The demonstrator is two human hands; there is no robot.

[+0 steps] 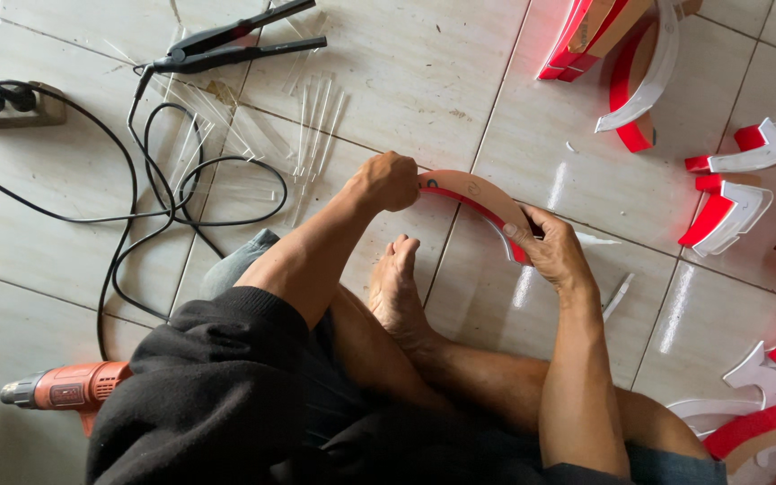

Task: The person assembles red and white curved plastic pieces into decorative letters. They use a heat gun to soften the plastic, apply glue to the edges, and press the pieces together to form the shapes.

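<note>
A curved red acrylic piece (478, 199) with brown paper backing is held above the tiled floor (514, 108), just in front of a bare foot (397, 287). Its left end is enclosed in the left hand (390, 181), fist closed tight. Its right end is pinched by the right hand (551, 247), fingers curled over the edge. Clear acrylic strips (312, 126) are laid near a black flat iron (235, 45), well apart. An orange power drill (69, 388) is noted at lower left. Red-and-white letter sections (738, 202) are scattered at right.
</note>
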